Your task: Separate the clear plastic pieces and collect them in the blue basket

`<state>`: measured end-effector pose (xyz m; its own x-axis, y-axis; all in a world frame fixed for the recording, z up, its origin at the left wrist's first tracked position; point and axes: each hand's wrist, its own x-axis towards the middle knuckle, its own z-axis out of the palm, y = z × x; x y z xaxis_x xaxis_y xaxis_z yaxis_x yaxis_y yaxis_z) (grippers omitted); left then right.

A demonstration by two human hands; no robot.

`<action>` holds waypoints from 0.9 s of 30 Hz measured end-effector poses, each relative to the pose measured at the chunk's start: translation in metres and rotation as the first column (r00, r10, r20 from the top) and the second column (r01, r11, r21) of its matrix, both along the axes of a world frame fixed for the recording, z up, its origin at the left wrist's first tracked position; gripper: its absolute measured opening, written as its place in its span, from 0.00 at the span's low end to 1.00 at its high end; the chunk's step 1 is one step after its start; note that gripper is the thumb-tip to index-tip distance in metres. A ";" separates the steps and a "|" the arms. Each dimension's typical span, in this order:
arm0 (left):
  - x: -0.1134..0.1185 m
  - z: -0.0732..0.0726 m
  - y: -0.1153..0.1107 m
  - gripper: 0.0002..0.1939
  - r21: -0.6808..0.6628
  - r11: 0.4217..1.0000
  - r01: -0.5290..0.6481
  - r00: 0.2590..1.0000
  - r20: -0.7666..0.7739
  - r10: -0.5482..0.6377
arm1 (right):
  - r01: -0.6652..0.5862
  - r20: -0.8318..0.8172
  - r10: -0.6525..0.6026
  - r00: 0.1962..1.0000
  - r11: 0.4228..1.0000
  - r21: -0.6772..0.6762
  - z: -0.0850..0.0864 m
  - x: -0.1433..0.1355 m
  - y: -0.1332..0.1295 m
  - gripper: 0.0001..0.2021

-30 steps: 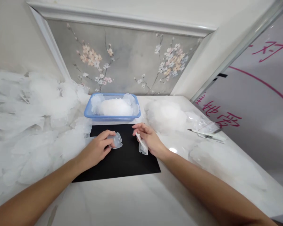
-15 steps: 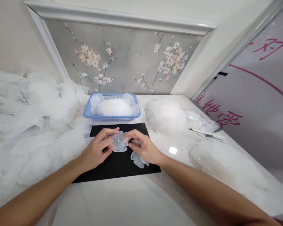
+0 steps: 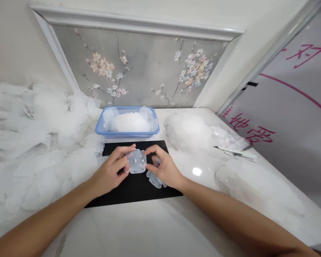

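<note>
A translucent plastic piece with a notched outline and small raised studs is held up over a black mat. My left hand grips its left side with fingers and thumb. At its right edge are the thumb and index finger of my right hand; whether they pinch it I cannot tell. The other fingers of that hand curl round similar translucent pieces, which hang below the palm. How many are in there is hidden by the hand.
Behind the mat stands a blue basket holding whitish translucent pieces. A large heap of pieces covers the left side. At the right are another whitish pile and clear plastic bags. A board with pink writing leans at right.
My right thumb and index finger have spread slightly at the plastic piece's right edge. The pieces under the right palm have shifted a little left and up.
</note>
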<state>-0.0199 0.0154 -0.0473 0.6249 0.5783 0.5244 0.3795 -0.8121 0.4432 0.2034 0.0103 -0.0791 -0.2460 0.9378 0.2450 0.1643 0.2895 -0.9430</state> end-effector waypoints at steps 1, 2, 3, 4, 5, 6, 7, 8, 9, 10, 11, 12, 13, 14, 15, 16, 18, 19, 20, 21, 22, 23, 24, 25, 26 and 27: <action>0.000 0.000 -0.001 0.14 0.013 1.000 0.003 1.000 -0.003 -0.003 | 0.001 -0.003 -0.001 1.000 0.999 -0.033 0.000 0.000 -0.001 0.12; 0.000 -0.001 -0.001 0.14 0.023 1.000 0.007 1.000 -0.002 -0.007 | 0.001 -0.007 -0.001 1.000 0.998 -0.057 0.001 0.000 -0.002 0.13; 0.000 -0.001 -0.002 0.14 0.029 1.000 0.009 1.000 0.002 -0.009 | 0.000 -0.011 -0.001 1.000 0.998 -0.067 0.001 -0.001 -0.003 0.14; 0.000 -0.002 -0.002 0.14 0.032 0.999 0.010 1.000 0.008 -0.010 | 0.000 -0.014 -0.001 1.000 0.998 -0.068 0.002 -0.001 -0.003 0.14; 0.000 -0.003 -0.002 0.15 0.035 0.999 0.009 1.000 0.014 -0.010 | 0.001 -0.017 -0.002 1.000 0.998 -0.063 0.002 -0.002 -0.004 0.15; 0.000 -0.003 -0.003 0.15 0.035 0.999 0.010 1.000 0.016 -0.010 | 0.002 -0.017 -0.002 1.000 0.999 -0.053 0.003 -0.002 -0.004 0.15; 0.000 -0.003 -0.003 0.15 0.037 0.999 0.008 1.000 0.016 -0.009 | 0.002 -0.018 -0.003 1.000 0.999 -0.038 0.003 -0.002 -0.004 0.15; 0.000 -0.004 -0.003 0.15 0.040 0.999 0.005 1.000 0.015 -0.005 | 0.005 -0.022 -0.005 1.000 1.000 -0.018 0.003 -0.002 -0.004 0.16; 0.000 -0.004 -0.003 0.15 0.044 0.999 0.004 1.000 0.012 -0.004 | 0.008 -0.025 -0.008 1.000 1.000 0.006 0.002 -0.002 -0.004 0.16; 0.000 -0.004 -0.002 0.14 0.048 0.999 0.002 1.000 0.012 -0.003 | 0.011 -0.029 -0.010 1.000 0.999 0.033 0.002 -0.002 -0.004 0.17; 0.000 -0.004 -0.002 0.14 0.050 0.999 0.000 1.000 0.012 0.000 | 0.015 -0.032 -0.013 0.999 0.998 0.061 0.001 -0.002 -0.004 0.17; 0.000 -0.004 -0.002 0.14 0.052 0.999 -0.003 1.000 0.015 0.002 | 0.018 -0.034 -0.015 0.999 0.996 0.087 0.001 -0.002 -0.004 0.17; 0.000 -0.004 -0.002 0.14 0.055 0.998 -0.005 1.000 0.017 0.004 | 0.019 -0.035 -0.015 0.999 0.994 0.108 0.000 -0.002 -0.004 0.18; -0.001 -0.005 -0.002 0.14 0.058 0.998 -0.007 1.000 0.019 0.006 | 0.018 -0.033 -0.014 0.999 0.993 0.121 -0.001 -0.002 -0.004 0.18; -0.001 -0.005 -0.002 0.14 0.063 0.998 -0.009 1.000 0.018 0.008 | 0.018 -0.030 -0.014 0.999 0.992 0.122 -0.002 -0.002 -0.005 0.18; -0.001 -0.005 -0.002 0.14 0.069 0.998 -0.009 1.000 0.015 0.008 | 0.017 -0.023 -0.015 1.000 0.994 0.111 -0.003 -0.002 -0.005 0.19; -0.001 -0.005 -0.001 0.14 0.088 0.996 -0.006 1.000 0.005 0.005 | 0.016 -0.011 -0.016 1.000 0.997 0.072 -0.004 -0.002 -0.005 0.19; -0.001 -0.005 -0.001 0.14 0.097 0.995 -0.004 1.000 0.002 0.003 | 0.014 -0.012 -0.013 1.000 0.998 0.058 -0.005 -0.002 -0.005 0.20; -0.002 -0.005 -0.001 0.14 0.106 0.994 0.001 1.000 0.002 -0.001 | 0.011 -0.018 -0.011 1.000 0.999 0.052 -0.005 -0.002 -0.005 0.20; -0.002 -0.005 -0.002 0.14 0.113 0.994 0.006 1.000 0.004 -0.006 | 0.009 -0.027 -0.008 1.000 0.999 0.053 -0.005 -0.002 -0.004 0.20; -0.001 -0.004 -0.002 0.14 0.119 0.993 0.009 1.000 0.006 -0.010 | 0.006 -0.037 -0.004 0.999 0.998 0.057 -0.005 -0.002 -0.004 0.20; -0.001 -0.004 -0.002 0.14 0.124 0.992 0.012 1.000 0.007 -0.013 | 0.005 -0.045 -0.002 0.999 0.998 0.064 -0.005 -0.002 -0.003 0.20; -0.001 -0.003 -0.002 0.14 0.127 0.992 0.015 1.000 0.009 -0.016 | 0.001 -0.049 0.002 0.999 0.998 0.070 -0.005 -0.002 -0.003 0.20; 0.000 -0.002 -0.002 0.14 0.131 0.991 0.016 1.000 0.010 -0.018 | -0.001 -0.053 0.005 0.999 0.997 0.075 -0.005 -0.002 -0.002 0.20; 0.000 -0.002 -0.002 0.15 0.135 0.991 0.016 1.000 0.010 -0.018 | -0.005 -0.058 0.009 0.998 0.997 0.080 -0.005 -0.002 -0.002 0.20; 0.000 -0.001 -0.002 0.15 0.140 0.990 0.016 1.000 0.011 -0.018 | -0.009 -0.062 0.014 0.998 0.996 0.083 -0.004 -0.002 -0.002 0.20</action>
